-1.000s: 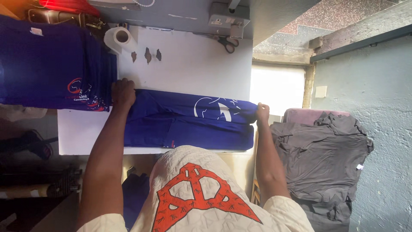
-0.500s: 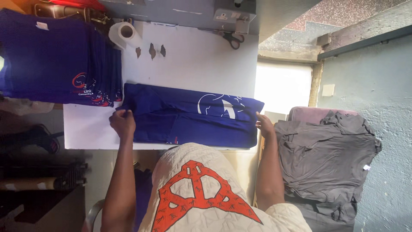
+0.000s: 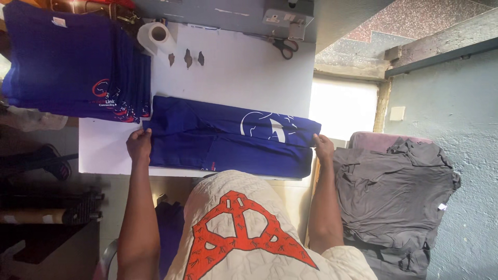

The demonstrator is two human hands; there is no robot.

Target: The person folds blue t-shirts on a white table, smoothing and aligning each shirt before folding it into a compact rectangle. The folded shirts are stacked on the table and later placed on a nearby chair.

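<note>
A dark blue T-shirt (image 3: 228, 142) with a white print lies folded into a long band on the white table (image 3: 238, 67). My left hand (image 3: 139, 146) pinches its left end, near the table's front edge. At the opposite end, my right hand (image 3: 323, 147) grips the shirt where it reaches the table's right edge. Both arms reach out from my cream shirt with an orange pattern (image 3: 238, 233) at the bottom of the view.
A stack of folded blue T-shirts (image 3: 62, 57) lies at the table's far left, touching the flat shirt's corner. A paper roll (image 3: 155, 35) and black scissors (image 3: 284, 46) sit at the back. Grey garments (image 3: 394, 192) are piled to the right.
My left hand has slid from the shirt's far left corner down to its near left end. The right hand has stayed at the right end.
</note>
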